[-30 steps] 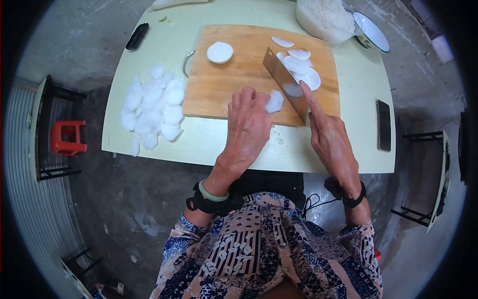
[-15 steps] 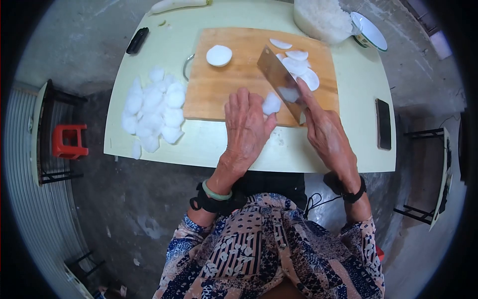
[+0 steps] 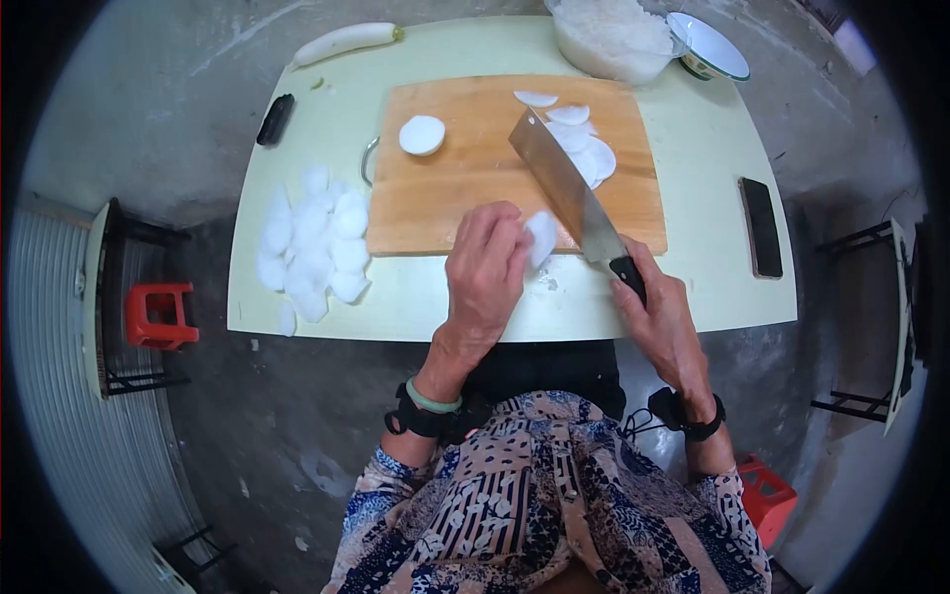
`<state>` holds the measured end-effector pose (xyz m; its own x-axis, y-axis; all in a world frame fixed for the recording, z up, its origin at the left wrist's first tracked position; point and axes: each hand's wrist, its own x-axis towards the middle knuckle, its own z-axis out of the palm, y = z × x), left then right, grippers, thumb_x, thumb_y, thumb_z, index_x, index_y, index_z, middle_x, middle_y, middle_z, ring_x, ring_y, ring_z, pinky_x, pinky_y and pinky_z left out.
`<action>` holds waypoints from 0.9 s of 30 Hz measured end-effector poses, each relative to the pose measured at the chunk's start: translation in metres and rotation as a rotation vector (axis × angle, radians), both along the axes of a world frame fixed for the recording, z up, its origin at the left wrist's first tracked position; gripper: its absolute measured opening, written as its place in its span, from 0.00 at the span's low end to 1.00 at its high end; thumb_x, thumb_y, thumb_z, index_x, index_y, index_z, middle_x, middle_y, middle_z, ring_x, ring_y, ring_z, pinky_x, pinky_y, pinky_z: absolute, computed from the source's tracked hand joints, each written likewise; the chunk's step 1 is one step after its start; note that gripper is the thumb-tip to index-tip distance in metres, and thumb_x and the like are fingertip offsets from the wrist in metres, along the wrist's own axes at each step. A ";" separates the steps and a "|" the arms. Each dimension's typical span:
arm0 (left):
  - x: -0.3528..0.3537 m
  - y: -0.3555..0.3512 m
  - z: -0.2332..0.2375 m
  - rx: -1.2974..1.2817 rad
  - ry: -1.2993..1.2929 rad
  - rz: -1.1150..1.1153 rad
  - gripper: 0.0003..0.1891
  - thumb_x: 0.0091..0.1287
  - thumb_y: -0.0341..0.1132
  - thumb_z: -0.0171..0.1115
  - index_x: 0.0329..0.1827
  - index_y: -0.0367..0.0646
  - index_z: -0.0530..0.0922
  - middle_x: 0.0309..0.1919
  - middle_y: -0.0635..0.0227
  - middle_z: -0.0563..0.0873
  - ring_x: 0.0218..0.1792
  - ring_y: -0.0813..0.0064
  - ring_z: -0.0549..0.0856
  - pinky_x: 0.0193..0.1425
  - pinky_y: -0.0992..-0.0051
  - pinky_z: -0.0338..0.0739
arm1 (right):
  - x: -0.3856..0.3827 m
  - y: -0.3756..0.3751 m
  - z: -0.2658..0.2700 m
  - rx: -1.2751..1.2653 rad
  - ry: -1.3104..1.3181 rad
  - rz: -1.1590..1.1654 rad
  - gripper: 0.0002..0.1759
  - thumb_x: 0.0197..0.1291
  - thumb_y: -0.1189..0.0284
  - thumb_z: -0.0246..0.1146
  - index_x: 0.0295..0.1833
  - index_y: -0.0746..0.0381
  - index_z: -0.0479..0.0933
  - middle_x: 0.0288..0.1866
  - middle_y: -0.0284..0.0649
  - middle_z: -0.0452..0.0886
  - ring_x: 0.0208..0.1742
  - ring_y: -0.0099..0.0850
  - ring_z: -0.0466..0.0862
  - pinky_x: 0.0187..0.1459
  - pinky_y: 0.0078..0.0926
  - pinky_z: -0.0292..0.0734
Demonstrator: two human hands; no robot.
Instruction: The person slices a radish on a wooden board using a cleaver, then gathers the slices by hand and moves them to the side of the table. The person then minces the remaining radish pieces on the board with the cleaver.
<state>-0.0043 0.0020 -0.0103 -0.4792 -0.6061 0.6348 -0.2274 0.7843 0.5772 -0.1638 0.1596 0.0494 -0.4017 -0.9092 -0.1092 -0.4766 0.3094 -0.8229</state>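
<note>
A wide cleaver (image 3: pixel 564 178) lies tilted over the wooden cutting board (image 3: pixel 455 188), its black handle held in my right hand (image 3: pixel 660 312) near the board's front right corner. At the board's front edge, my left hand (image 3: pixel 485 267) is closed beside a white slice (image 3: pixel 541 238), which seems pinched at the fingers. Several white slices (image 3: pixel 584 148) rest on the board behind the blade. A half piece of white radish (image 3: pixel 422 136) sits at the board's back left.
Many white slices (image 3: pixel 315 243) are spread left of the board. Around the table (image 3: pixel 416 315) edges are a whole white radish (image 3: pixel 346 43), a black object (image 3: pixel 275 120), a bowl of white shreds (image 3: pixel 614 45), a white bowl (image 3: pixel 712 49) and a phone (image 3: pixel 760 228).
My right hand has moved back from the blade onto the handle. My left hand has turned and drawn its fingers together, with the slice standing more upright. The whole view has shifted slightly.
</note>
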 end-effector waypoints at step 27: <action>0.040 0.039 -0.003 0.318 -0.337 -0.147 0.12 0.65 0.25 0.72 0.47 0.37 0.77 0.39 0.56 0.80 0.41 0.54 0.82 0.48 0.61 0.78 | 0.012 0.008 -0.028 -0.138 0.011 -0.089 0.23 0.76 0.78 0.59 0.74 0.60 0.69 0.49 0.61 0.87 0.53 0.60 0.88 0.52 0.43 0.82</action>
<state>0.0359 0.0409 -0.0134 -0.7214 -0.6554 0.2237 -0.3427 0.6186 0.7071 -0.1519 0.1676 0.0217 -0.4822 -0.8758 0.0190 -0.4610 0.2353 -0.8556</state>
